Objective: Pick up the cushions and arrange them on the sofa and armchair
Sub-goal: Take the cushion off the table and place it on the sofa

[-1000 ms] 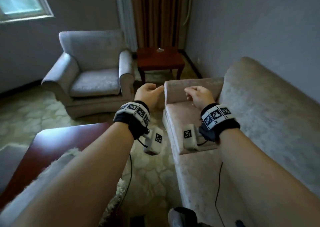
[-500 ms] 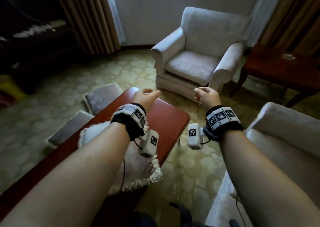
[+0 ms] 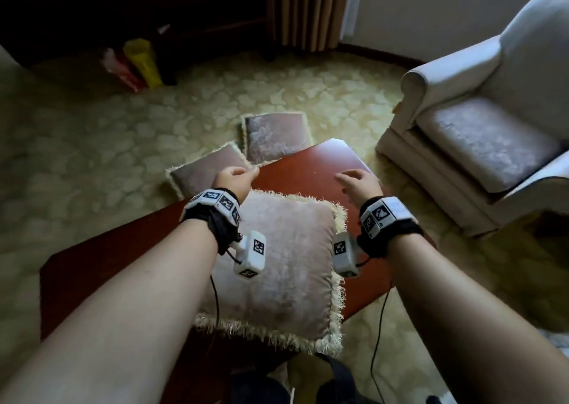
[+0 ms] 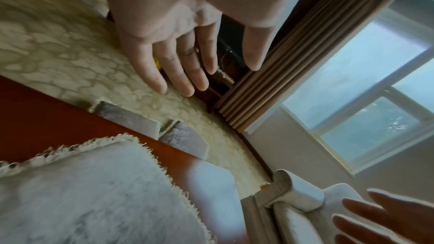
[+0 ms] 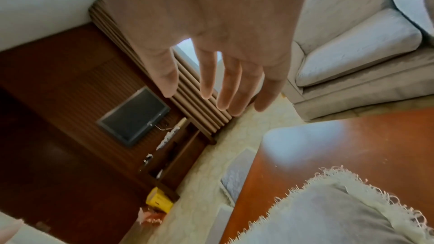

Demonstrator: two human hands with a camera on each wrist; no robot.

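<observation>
Head view: fringed cushion (image 3: 277, 268), square, pale mauve velvet with cream tasselled edging, lying flat on the coffee table (image 3: 311, 169) of glossy reddish wood with rounded corners. Left hand (image 3: 234, 182) above the cushion's far left corner, right hand (image 3: 358, 183) above bare table past its far right corner — neither touching anything. Two floor cushions, same velvet and fringe, flat on the mottled cream-green carpet (image 3: 92, 145) beyond the table: near floor cushion (image 3: 204, 172) just beside far floor cushion (image 3: 275, 137). Armchair (image 3: 480, 96), off-white plush, rolled arms, seat pad with a faint sheen, right of the table.

Left wrist view: left hand (image 4: 178, 31) with fingers straight, held together, thumb spread aside; nothing held. Fringed cushion (image 4: 89, 192) below; both floor cushions past the table edge; pleated tan curtain (image 4: 293, 58) beside a window (image 4: 366, 88).

Right wrist view: right hand (image 5: 211, 31) with fingers extended, slightly parted, empty. Cushion fringe (image 5: 352, 188) at lower right; armchair (image 5: 357, 47) behind; dark flat screen (image 5: 133, 116) on a wood-panelled wall; yellow box (image 5: 158, 199) on the floor
</observation>
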